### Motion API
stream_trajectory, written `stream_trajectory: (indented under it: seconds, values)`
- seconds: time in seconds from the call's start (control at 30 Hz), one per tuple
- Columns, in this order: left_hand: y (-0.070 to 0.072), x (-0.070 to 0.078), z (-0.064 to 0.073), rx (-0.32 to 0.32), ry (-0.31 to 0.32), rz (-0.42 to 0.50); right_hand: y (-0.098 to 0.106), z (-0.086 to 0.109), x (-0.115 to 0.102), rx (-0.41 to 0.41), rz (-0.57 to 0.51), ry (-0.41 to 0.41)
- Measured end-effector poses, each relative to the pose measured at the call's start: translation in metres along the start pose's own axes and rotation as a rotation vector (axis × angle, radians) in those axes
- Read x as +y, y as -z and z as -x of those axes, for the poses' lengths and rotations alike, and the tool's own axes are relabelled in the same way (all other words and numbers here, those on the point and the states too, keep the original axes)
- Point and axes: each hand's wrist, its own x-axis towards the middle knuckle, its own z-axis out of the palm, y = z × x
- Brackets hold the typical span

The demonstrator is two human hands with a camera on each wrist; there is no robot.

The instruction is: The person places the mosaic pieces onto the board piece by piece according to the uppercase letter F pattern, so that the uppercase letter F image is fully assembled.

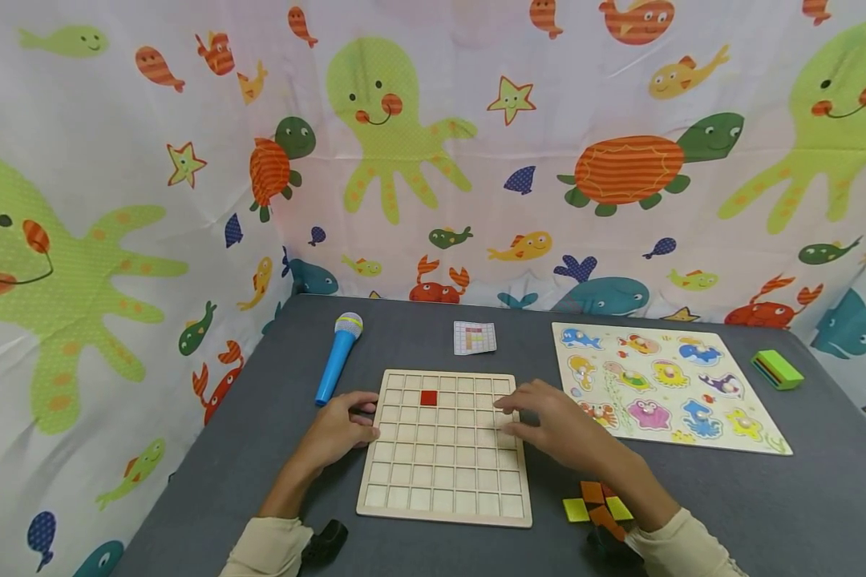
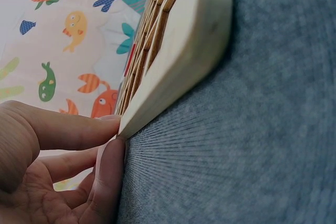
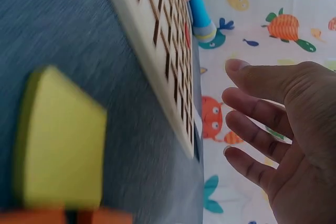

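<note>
A pale wooden grid board (image 1: 443, 457) lies flat on the dark table. One red square tile (image 1: 429, 397) fills a cell in its second row from the far side, left of the middle. At the board's left edge my left hand (image 1: 342, 429) holds the rim, thumb and finger pinching it in the left wrist view. My right hand (image 1: 552, 421) hovers over the right edge, fingers apart and loosely bent, nothing between them. Under the right forearm lies a small pile of orange tiles (image 1: 592, 491) and yellow tiles (image 1: 576, 510), partly hidden; one yellow tile (image 3: 63, 140) looms blurred in the right wrist view.
Beyond the board lies a small card with a coloured grid pattern (image 1: 474, 338). A blue toy microphone (image 1: 337, 361) rests at the left. To the right are a sea-animal peg puzzle (image 1: 667, 401) and a green layered block (image 1: 777, 369). A sea-creature curtain (image 1: 469, 48) hangs behind.
</note>
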Motion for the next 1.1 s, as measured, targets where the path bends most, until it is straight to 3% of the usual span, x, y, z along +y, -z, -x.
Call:
stream_trajectory:
  seconds: [0.4,0.63,0.9,1.1]
  values:
    - [0.0,-0.001,-0.001,-0.001,0.01,-0.001,0.02,0.034,0.028,0.017,-0.024,-0.056]
    - [0.0,-0.001,-0.001,-0.003,0.007,-0.001,0.037,0.047,0.038,0.002,-0.094,-0.149]
    - [0.001,-0.001,0.0,-0.021,-0.008,0.017,0.052,0.058,0.051,0.005,-0.127,-0.178]
    - [0.002,-0.001,0.0,-0.025,-0.013,0.029,0.062,0.065,0.062,-0.037,-0.187,-0.229]
